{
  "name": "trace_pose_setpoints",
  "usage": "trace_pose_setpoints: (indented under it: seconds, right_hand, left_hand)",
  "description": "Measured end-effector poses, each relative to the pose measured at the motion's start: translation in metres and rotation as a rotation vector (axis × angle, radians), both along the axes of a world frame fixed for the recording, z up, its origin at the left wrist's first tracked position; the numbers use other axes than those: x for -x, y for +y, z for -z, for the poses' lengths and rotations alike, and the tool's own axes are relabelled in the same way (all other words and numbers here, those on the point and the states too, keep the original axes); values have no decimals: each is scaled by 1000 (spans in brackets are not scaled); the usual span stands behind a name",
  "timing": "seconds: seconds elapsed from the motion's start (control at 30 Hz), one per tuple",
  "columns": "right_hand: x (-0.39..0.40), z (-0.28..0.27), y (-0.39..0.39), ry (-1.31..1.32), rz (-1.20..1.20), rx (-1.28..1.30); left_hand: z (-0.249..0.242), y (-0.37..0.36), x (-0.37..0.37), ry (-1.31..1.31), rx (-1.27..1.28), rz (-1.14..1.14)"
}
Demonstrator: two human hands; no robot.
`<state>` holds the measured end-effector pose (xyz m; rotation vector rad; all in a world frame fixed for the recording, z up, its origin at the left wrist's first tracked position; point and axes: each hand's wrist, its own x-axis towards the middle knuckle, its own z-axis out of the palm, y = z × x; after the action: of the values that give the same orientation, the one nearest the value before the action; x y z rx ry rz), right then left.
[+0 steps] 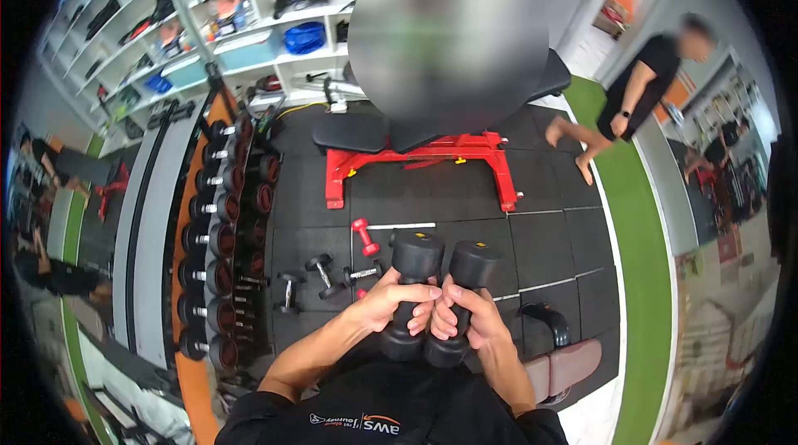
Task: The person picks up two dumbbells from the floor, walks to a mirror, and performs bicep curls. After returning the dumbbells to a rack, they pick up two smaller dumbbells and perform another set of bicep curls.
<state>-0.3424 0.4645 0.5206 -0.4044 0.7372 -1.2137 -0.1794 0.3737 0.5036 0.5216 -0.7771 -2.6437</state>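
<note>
Two black dumbbells are held upright, side by side, in front of my chest. My left hand point(399, 305) is wrapped round the handle of the left dumbbell point(417, 255). Round the handle of the right dumbbell point(475, 264), my right hand point(467, 312) is closed in the same way. The knuckles of both hands are close together, and the lower dumbbell heads sit near my black shirt point(366, 395). Parts of both handles are hidden by my fingers.
Ahead stands a red-framed bench point(416, 154) with black pads. Several small dumbbells, one a red dumbbell point(364, 237), lie on the black floor mat point(312, 241). A dumbbell rack point(187, 221) runs along the left. A person point(640, 88) walks near the green strip point(636, 212).
</note>
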Motion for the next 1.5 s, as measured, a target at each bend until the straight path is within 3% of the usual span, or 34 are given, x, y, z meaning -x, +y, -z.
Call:
trace_pose_setpoints:
  seconds: [0.1, 0.2, 0.47, 0.53, 0.67, 0.93, 1.2, 1.3, 1.4, 1.5]
  right_hand:
    - [7, 7, 3, -125, -96, 2]
    - [5, 5, 6, -19, -195, -30]
    - [-13, 16, 4, -29, -462, -42]
    - [-16, 20, 2, -114, -518, -43]
    - [-25, 3, -8, 23, -640, 47]
    - [-58, -3, -33, 15, -817, 79]
    - [-104, 1, -73, 100, -863, 99]
    - [-130, -11, -96, 108, -824, 73]
    - [-157, -15, -115, 314, -710, 119]
    - [-184, -15, -135, 270, -704, 102]
  left_hand:
    - [2, 19, 0, -11, 16, -84]
    - [3, 39, -7, -23, 9, -201]
    - [5, 88, -32, -92, -6, -475]
    - [6, 94, -37, -81, 36, -536]
    - [0, 107, -43, -105, 116, -661]
    - [-8, 117, -73, -105, 180, -851]
    - [7, 82, -119, -47, 258, -870]
    - [7, 53, -142, -20, 255, -843]
    - [-2, 22, -168, -22, 276, -811]
    - [-4, -1, -197, 1, 251, -797]
